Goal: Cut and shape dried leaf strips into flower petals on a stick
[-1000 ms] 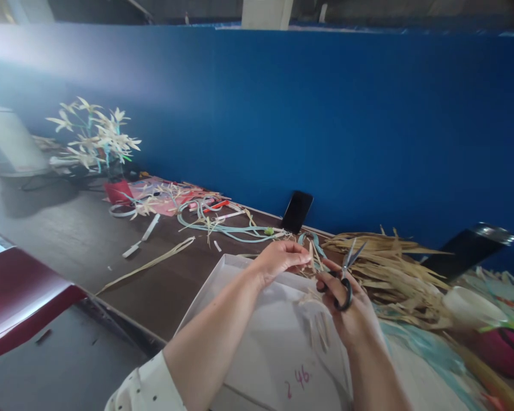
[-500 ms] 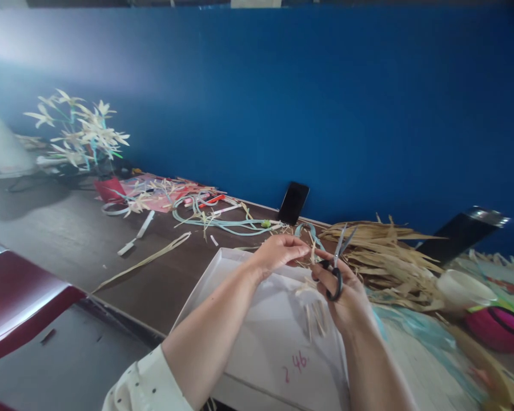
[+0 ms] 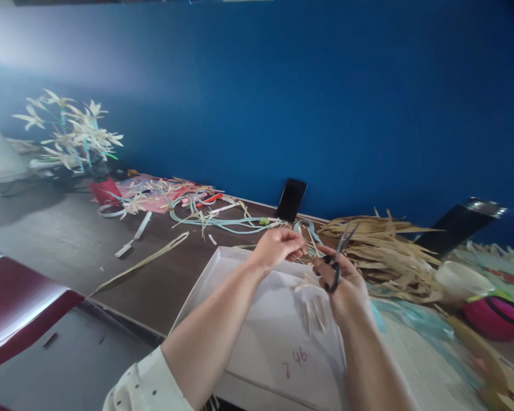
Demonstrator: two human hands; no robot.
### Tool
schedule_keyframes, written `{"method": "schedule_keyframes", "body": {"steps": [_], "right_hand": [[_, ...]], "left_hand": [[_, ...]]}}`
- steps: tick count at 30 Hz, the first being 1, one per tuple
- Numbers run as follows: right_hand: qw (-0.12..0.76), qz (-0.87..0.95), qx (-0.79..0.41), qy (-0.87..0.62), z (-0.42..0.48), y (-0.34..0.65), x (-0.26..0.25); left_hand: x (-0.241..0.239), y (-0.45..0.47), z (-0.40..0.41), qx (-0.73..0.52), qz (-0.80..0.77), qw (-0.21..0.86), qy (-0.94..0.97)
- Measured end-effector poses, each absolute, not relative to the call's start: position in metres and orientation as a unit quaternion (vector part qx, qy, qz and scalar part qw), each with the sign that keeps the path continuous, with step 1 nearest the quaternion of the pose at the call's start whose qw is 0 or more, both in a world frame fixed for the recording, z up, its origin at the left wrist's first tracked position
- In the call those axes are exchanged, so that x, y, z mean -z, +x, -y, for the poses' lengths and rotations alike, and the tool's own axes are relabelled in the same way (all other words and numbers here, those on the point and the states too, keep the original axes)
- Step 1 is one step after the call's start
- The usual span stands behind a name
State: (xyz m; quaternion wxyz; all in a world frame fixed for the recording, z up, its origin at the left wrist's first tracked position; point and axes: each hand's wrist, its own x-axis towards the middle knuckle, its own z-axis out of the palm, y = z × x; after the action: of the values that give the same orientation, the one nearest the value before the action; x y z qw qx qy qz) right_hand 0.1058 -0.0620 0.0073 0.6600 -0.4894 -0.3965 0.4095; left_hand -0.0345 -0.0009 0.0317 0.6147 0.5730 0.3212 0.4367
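Observation:
My right hand (image 3: 345, 282) is closed around black-handled scissors (image 3: 337, 268), whose blades point up and away, slightly apart. Just left of it, my left hand (image 3: 278, 250) is closed in a pinch; whatever is between its fingertips is too small to make out. A thin pale strip (image 3: 312, 242) shows in the gap between both hands. Below them lies a white box lid (image 3: 257, 337) with red handwriting. Several short pale straw pieces (image 3: 314, 314) rest on it, under my right wrist.
A phone (image 3: 291, 200) leans on the blue wall. Dry husks (image 3: 385, 257) are heaped at right, beside a white bowl (image 3: 465, 279) and a tilted dark flask (image 3: 458, 228). Pale blue cord (image 3: 223, 222) lies behind my left hand. Husk flowers (image 3: 79, 134) stand at far left.
My left hand has drawn slightly left, widening the gap to my right hand. The scissors stay in my right hand. The view has shifted a little.

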Motion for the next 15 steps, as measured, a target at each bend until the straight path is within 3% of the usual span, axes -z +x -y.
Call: {"method": "schedule_keyframes", "body": {"steps": [6, 15], "right_hand": [[0.761, 0.315, -0.284, -0.490, 0.058, 0.114, -0.007], [0.791, 0.297, -0.247, -0.474, 0.060, 0.113, -0.012]], "left_hand": [[-0.036, -0.043, -0.001, -0.428, -0.361, 0.575, 0.596], [-0.023, -0.044, 0.002, -0.175, -0.371, 0.522, 0.748]]}}
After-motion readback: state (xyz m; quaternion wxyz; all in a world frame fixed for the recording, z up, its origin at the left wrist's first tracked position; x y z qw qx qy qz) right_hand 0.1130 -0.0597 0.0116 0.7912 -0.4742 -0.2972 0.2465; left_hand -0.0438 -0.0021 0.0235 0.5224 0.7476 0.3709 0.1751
